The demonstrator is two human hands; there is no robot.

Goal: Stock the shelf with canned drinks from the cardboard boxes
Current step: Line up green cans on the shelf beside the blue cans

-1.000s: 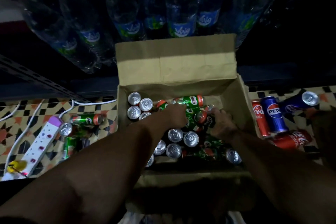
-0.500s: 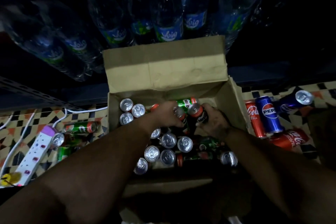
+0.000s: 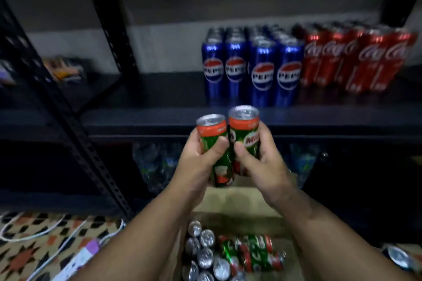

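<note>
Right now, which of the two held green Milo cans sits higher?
The green Milo can in the right hand: its silver top rises above the can in the left hand.

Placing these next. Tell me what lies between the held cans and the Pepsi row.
Head view: only bare shelf between the Milo cans and the Pepsi cans.

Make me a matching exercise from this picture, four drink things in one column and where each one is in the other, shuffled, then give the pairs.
Column one:
1. blue Pepsi cans
2. red Coca-Cola cans
3. two green and orange Milo cans
4. silver-topped cans standing upright

Column two:
A. in the brown cardboard box
B. right end of the black shelf
C. held up, one in the left hand, one in the right hand
D. on the shelf, left of the red ones

Pairs: 1-D, 2-B, 3-C, 4-A
</note>
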